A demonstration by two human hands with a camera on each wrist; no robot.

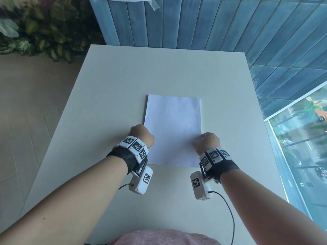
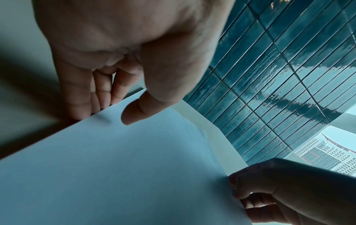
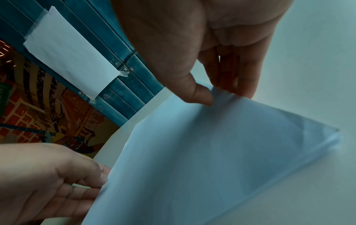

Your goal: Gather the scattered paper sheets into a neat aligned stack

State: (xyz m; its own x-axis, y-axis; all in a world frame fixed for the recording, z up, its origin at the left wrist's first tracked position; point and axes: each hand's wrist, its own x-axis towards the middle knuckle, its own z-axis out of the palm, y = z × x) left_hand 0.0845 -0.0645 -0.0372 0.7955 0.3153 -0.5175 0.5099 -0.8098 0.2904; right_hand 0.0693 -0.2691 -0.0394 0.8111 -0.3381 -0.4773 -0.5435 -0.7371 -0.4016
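In the left wrist view, the left hand's (image 2: 123, 50) thumb (image 2: 134, 112) lies on top of the paper stack (image 2: 119, 167) near its edge, while the other fingers (image 2: 84, 94) run straight down behind that edge; their tips are hidden by the paper, so whether they reach under it cannot be told. In the right wrist view, the right hand's (image 3: 202, 38) thumb (image 3: 200, 95) presses onto the stack's (image 3: 202, 159) top sheet, and its fingers (image 3: 244, 76) drop behind the edge, which is slightly raised there; it pinches the sheets. The stack's near corner, at the right of that frame, shows several layered edges, blurred and hard to count.

From the head view, only the backs of both hands show, the left hand (image 1: 142, 134) at the stack's left edge and the right hand (image 1: 208, 142) at its right edge, fingers out of sight. The stack (image 1: 173, 129) lies in the middle of the pale table (image 1: 123, 82), looking like one aligned white rectangle. Blue tiles (image 1: 212, 23) fill the top of the frame; a taped paper (image 1: 129, 0) there is cut off by the upper border.
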